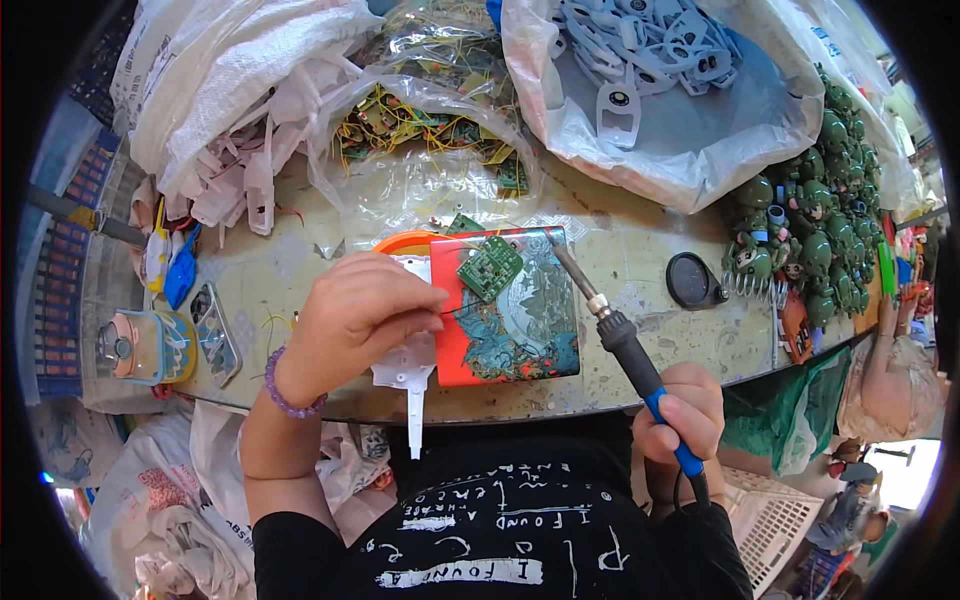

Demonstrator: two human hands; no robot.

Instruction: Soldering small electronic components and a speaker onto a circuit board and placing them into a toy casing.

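My right hand (685, 412) grips a soldering iron (635, 360) by its blue and black handle. The iron's metal tip points up and left, just off the right edge of a red box with a worn, dark printed top (520, 345). On that box lies a green circuit board (490, 268). My left hand (365, 312) is bent over a white plastic housing (405, 365), its thumb and fingers pinched at the box's left side. What they pinch is too small to make out. The housing's narrow stem sticks out past the table's near edge. Behind it shows part of an orange ring (405, 240).
Bags of white plastic parts (250, 185), wired circuit boards (420, 130) and pale housings (650, 60) line the back. Green figures (815, 210) are heaped at right, near a black round-ended piece (692, 281). A phone (217, 335) and yellowish jar (160, 347) sit left.
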